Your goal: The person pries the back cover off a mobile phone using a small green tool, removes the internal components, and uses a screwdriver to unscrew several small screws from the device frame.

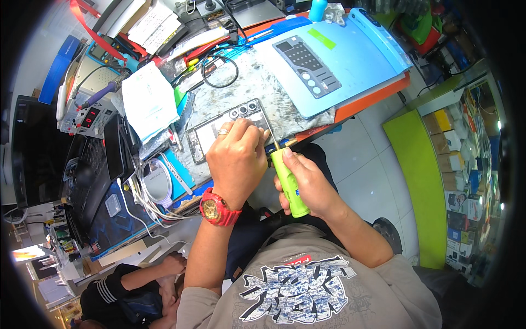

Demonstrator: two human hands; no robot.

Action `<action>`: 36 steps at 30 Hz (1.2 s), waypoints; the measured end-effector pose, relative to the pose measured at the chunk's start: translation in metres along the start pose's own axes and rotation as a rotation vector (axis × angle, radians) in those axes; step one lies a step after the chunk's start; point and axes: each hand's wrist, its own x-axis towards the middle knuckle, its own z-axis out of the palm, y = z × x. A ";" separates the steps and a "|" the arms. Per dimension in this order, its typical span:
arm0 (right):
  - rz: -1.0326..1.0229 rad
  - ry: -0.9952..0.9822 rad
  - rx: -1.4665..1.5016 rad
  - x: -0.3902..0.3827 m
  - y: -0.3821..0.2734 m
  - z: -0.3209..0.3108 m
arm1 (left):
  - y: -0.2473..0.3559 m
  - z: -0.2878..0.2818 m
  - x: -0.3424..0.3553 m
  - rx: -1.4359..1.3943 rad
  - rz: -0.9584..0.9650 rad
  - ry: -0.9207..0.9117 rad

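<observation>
An opened smartphone (201,143) with its back off lies on the worn grey work mat (241,82). Its camera rings show at the far end and bare circuitry along the near edge. My left hand (238,151), wearing a ring and a red watch, rests over the phone. Its fingers are bent and drawn together; whatever they pinch is hidden beneath them. In my right hand (313,183) is a lime-green screwdriver (290,186), gripped round its thick handle. The thin shaft points up and left, to the phone's right edge beside my left fingertips.
Right of the mat lies a blue pad (334,71) with a dark grey tray (307,66). White cloths (149,98), a soldering iron (104,90) and coiled cables (156,186) crowd the left. A glass display case (466,164) stands far right; another person (137,296) sits lower left.
</observation>
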 end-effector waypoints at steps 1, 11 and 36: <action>-0.002 0.000 0.004 0.001 0.000 0.000 | 0.000 0.000 0.000 0.000 -0.002 -0.004; -0.015 0.001 0.010 0.007 -0.001 0.002 | -0.002 0.000 -0.001 -0.010 0.009 -0.004; -0.279 -0.217 -0.250 -0.060 0.051 0.015 | 0.060 -0.041 -0.063 -1.425 -0.835 0.076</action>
